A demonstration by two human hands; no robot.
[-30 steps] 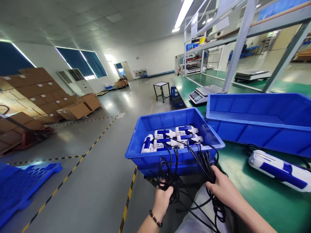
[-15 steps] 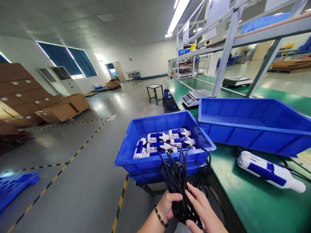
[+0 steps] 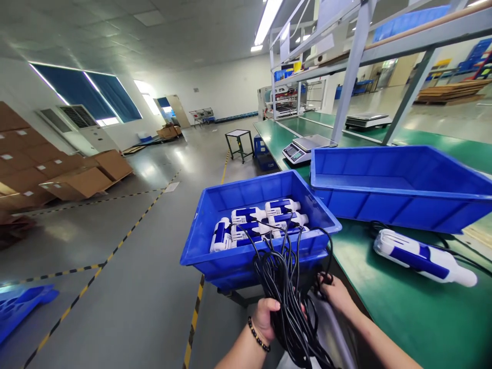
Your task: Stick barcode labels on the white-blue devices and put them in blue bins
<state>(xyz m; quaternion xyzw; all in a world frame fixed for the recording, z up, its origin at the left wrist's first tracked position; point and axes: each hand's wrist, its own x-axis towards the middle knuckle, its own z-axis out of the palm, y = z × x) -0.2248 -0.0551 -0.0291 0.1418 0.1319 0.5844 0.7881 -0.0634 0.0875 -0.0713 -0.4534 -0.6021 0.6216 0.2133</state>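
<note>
My left hand (image 3: 268, 319) is wrapped round a thick bundle of black cables (image 3: 286, 302) that hangs over the near rim of a blue bin (image 3: 249, 190). To the right of the bundle, my right hand (image 3: 332, 291) grips a black cable (image 3: 329, 251) near the bin's right corner; its fingertips are partly hidden. Inside the bin lie several white bottle-shaped devices (image 3: 248, 214) with dark blue bands, and cables run from them to the bundle. Another white and blue device (image 3: 423, 259) lies on the green table with its own cable behind it.
A larger blue bin (image 3: 403, 207) stands on the green table (image 3: 415, 318) at right. Behind it are a scale (image 3: 307, 148) and a metal shelf frame (image 3: 351, 72). Cardboard boxes (image 3: 82, 177) and a blue plastic tray (image 3: 23, 310) are on the left floor.
My right hand has moved from the cable bundle to the right and taken hold of a cable by the bin's corner. My left hand still holds the bundle. The view has shifted slightly.
</note>
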